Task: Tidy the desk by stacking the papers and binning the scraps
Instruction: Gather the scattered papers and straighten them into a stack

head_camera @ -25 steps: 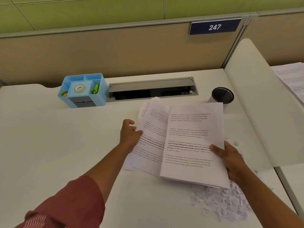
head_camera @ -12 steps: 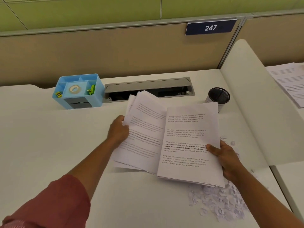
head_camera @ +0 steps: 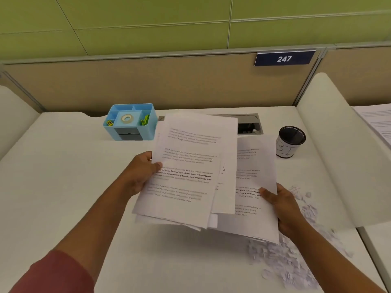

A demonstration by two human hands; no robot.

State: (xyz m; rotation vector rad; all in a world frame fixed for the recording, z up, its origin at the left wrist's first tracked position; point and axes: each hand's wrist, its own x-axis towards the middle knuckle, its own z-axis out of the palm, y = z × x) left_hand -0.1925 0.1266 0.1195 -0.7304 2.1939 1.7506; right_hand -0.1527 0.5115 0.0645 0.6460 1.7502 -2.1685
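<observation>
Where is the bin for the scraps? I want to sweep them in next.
Head view: the black mesh bin stands far right on the desk, beside the white divider, behind the scraps.

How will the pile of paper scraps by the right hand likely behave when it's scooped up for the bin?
The paper scraps look tiny and loose, so probably very light and apt to scatter. Some already lie strewn toward the divider, so a single scoop likely leaves strays. They lie flat on the desk, so pinching seems slow.

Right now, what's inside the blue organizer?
The blue organizer holds a tape roll in its middle compartment and yellow-green clips in the side ones. The back compartments' floors are hidden by their walls.
</observation>
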